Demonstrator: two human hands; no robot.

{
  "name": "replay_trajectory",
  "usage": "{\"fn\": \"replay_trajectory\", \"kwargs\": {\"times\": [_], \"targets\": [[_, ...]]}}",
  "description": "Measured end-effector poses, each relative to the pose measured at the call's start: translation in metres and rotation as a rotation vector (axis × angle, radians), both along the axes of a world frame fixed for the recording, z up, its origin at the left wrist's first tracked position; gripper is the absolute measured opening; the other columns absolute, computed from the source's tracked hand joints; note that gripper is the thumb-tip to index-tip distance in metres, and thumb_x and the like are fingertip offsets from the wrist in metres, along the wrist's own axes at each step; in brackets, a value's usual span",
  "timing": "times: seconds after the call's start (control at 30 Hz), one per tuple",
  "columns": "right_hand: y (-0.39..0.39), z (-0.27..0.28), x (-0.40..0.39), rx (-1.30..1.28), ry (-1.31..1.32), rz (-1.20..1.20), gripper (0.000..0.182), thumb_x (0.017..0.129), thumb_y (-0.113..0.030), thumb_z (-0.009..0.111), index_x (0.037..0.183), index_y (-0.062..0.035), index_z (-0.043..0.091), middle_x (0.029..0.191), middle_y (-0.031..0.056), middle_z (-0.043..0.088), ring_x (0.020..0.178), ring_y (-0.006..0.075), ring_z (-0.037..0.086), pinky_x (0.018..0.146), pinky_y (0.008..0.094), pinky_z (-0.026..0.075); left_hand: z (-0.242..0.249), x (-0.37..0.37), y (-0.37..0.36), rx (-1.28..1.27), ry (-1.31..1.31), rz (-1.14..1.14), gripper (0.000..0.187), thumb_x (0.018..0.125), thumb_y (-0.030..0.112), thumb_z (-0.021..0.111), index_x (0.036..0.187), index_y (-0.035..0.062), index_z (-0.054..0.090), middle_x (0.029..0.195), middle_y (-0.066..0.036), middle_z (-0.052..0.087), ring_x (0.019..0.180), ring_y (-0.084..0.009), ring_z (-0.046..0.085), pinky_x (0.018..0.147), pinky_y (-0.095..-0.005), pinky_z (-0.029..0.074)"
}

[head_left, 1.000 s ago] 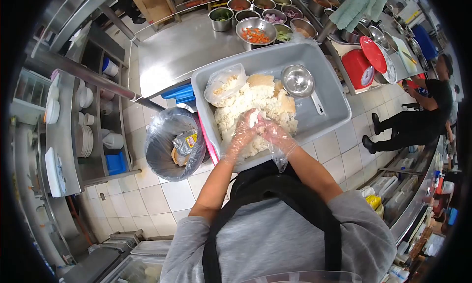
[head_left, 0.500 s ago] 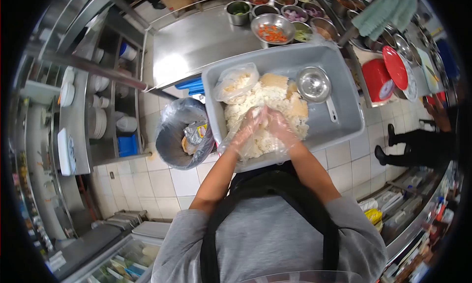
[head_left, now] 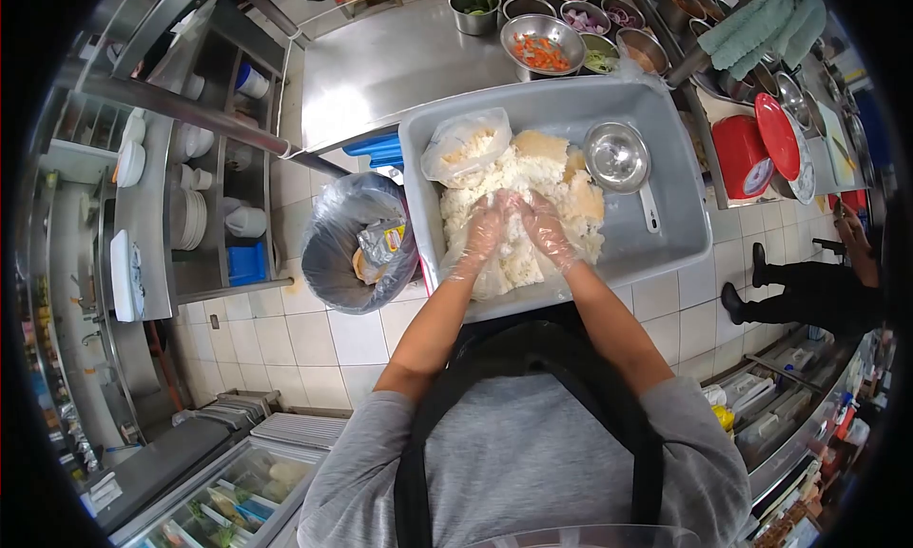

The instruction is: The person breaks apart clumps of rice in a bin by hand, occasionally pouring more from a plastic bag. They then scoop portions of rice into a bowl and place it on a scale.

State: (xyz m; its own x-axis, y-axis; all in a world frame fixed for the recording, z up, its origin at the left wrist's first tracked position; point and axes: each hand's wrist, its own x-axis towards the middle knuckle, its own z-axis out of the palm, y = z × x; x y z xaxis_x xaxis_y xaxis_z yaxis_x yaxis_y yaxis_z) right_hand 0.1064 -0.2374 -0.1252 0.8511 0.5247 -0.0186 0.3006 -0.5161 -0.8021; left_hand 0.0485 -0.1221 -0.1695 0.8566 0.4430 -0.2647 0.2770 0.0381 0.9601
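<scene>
A grey plastic tub (head_left: 666, 234) stands in front of me with a heap of white cooked rice (head_left: 518, 172) in its left part; parts of the heap are slab-like and yellowish. Both my hands wear clear plastic gloves. My left hand (head_left: 487, 226) and my right hand (head_left: 542, 226) are side by side in the rice, fingers curled on a clump of it and the fingertips partly hidden. To the upper left in the tub lies a clear plastic bag (head_left: 468, 144) holding more rice. A round metal scoop (head_left: 616, 158) with a white handle rests to the right.
Behind the tub is a steel table (head_left: 380, 72) bearing a bowl of chopped orange pieces (head_left: 542, 48) and several metal pots. A lined bin (head_left: 328, 253) stands left. On the right are a red scale (head_left: 739, 158) and another person's legs (head_left: 789, 291). Shelves hold dishes at left.
My hands have moved apart slightly and turned down into the rice; before, they were raised together around a clump. The whole view has shifted a little.
</scene>
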Motion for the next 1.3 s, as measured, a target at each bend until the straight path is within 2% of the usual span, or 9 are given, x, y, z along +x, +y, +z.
{"fn": "replay_trajectory", "kwargs": {"times": [0.1, 0.27, 0.5, 0.6, 0.9, 1.0, 1.1, 1.23, 1.3], "targets": [[0.0, 0.022, -0.004, 0.033, 0.149, -0.051, 0.045, 0.085, -0.035, 0.044, 0.111, 0.0018, 0.048, 0.103, 0.0213, 0.054, 0.098, 0.0358, 0.049, 0.083, 0.0356, 0.04, -0.005, 0.007, -0.006, -0.241, -0.002, 0.263, 0.054, 0.081, 0.038, 0.052, 0.104, -0.0105, 0.045, 0.083, -0.012, 0.061, 0.078, -0.0235, 0.057, 0.082, -0.0331, 0.039], [-0.002, 0.036, -0.005, -0.37, -0.094, 0.521, 0.037, 0.081, -0.016, 0.047, 0.116, -0.0044, 0.045, 0.1, 0.0193, 0.055, 0.097, 0.0263, 0.052, 0.083, 0.0345, 0.041, 0.051, -0.001, -0.004, -0.297, 0.013, -0.026, 0.05, 0.085, 0.038, 0.047, 0.1, -0.0089, 0.045, 0.081, -0.006, 0.057, 0.07, -0.0123, 0.053, 0.084, -0.0304, 0.037], [-0.038, 0.007, 0.025, 0.183, 0.02, 0.197, 0.033, 0.077, -0.005, 0.053, 0.109, -0.0047, 0.046, 0.096, 0.0127, 0.055, 0.079, 0.0217, 0.055, 0.078, 0.0323, 0.044, 0.06, -0.002, 0.012, 0.08, -0.09, 0.054, 0.019, 0.079, 0.01, 0.056, 0.095, -0.0004, 0.054, 0.073, -0.008, 0.058, 0.066, -0.0179, 0.053, 0.066, -0.0294, 0.044], [-0.044, 0.01, 0.029, 0.043, 0.658, 0.039, 0.029, 0.079, -0.009, 0.056, 0.106, -0.0038, 0.048, 0.095, 0.0123, 0.054, 0.079, 0.0211, 0.054, 0.078, 0.0312, 0.043, 0.052, -0.002, 0.011, 0.302, -0.058, 0.065, 0.021, 0.08, 0.016, 0.056, 0.092, -0.0005, 0.057, 0.077, -0.014, 0.061, 0.068, -0.0271, 0.054, 0.067, -0.0336, 0.043], [-0.011, -0.009, 0.005, -0.336, 0.091, 0.223, 0.054, 0.083, -0.04, 0.045, 0.115, 0.0024, 0.046, 0.114, 0.0285, 0.046, 0.106, 0.0358, 0.046, 0.091, 0.0388, 0.035, 0.063, -0.014, 0.011, 0.567, 0.489, -0.106, 0.069, 0.075, 0.063, 0.042, 0.102, 0.0017, 0.058, 0.096, -0.025, 0.057, 0.095, -0.0355, 0.053, 0.081, -0.0388, 0.041], [-0.011, -0.044, -0.025, -0.328, -0.567, 0.337, 0.047, 0.083, -0.034, 0.044, 0.117, -0.0013, 0.046, 0.109, 0.0269, 0.05, 0.104, 0.0378, 0.046, 0.09, 0.0399, 0.036, 0.045, -0.022, 0.021, 0.574, 0.567, -0.394, 0.084, 0.066, 0.073, 0.039, 0.113, 0.0047, 0.052, 0.109, -0.028, 0.05, 0.105, -0.0363, 0.048, 0.087, -0.0392, 0.038], [-0.029, -0.022, -0.033, -0.516, -0.197, 0.634, 0.033, 0.079, -0.022, 0.047, 0.108, -0.0059, 0.051, 0.095, 0.0218, 0.056, 0.087, 0.0348, 0.054, 0.079, 0.0409, 0.043, -0.04, -0.056, 0.012, 1.104, 0.428, -0.577, 0.065, 0.073, 0.056, 0.048, 0.119, 0.0107, 0.046, 0.117, -0.026, 0.045, 0.098, -0.0372, 0.052, 0.082, -0.0401, 0.042], [-0.06, -0.07, 0.002, -0.589, 0.001, 0.663, 0.027, 0.076, -0.015, 0.049, 0.1, -0.004, 0.052, 0.092, 0.0213, 0.056, 0.08, 0.0319, 0.055, 0.073, 0.0412, 0.043, 0.02, -0.078, -0.021, 0.992, 0.298, -0.411, 0.026, 0.086, 0.023, 0.039, 0.101, 0.0065, 0.053, 0.093, -0.019, 0.056, 0.077, -0.0331, 0.057, 0.065, -0.041, 0.047], [-0.075, -0.05, 0.013, -0.174, 0.405, 0.24, 0.042, 0.079, -0.026, 0.054, 0.112, -0.0027, 0.047, 0.102, 0.0214, 0.053, 0.081, 0.0318, 0.057, 0.066, 0.0361, 0.048, 0.001, -0.074, -0.01, 0.835, 0.231, -0.425, 0.028, 0.086, 0.025, 0.04, 0.101, 0.0048, 0.053, 0.089, -0.02, 0.057, 0.076, -0.0339, 0.057, 0.064, -0.0415, 0.046]]}}
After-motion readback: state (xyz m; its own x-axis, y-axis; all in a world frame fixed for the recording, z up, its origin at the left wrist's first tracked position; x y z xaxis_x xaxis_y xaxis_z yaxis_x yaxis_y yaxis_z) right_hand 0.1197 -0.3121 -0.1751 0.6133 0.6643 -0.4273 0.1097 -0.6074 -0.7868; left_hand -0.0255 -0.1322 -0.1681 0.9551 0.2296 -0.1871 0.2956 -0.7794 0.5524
